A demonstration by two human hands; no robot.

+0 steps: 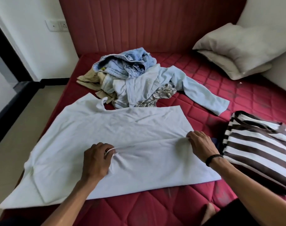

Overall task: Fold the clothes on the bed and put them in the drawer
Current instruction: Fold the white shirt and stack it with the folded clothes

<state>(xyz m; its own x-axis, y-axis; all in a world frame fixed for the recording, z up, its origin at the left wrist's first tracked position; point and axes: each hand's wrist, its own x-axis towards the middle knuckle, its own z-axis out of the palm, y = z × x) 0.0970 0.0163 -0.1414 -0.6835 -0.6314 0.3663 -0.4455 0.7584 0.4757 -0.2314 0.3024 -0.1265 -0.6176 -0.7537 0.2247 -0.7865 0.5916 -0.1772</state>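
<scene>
Hands both pinching the white T-shirt (122,128) on the red bed (237,95): left hand (97,158) mid-fold, right hand (200,144) at its edge.

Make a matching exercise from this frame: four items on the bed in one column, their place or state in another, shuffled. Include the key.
Items:
1. white shirt
2. striped garment
3. pillow
4. denim piece

Place or state:
A. leaning in the far right corner
B. spread flat, pinched by left hand and right hand
C. on top of the unfolded pile
D. folded, at the right edge of the bed

Pairs: 1-B, 2-D, 3-A, 4-C
</scene>
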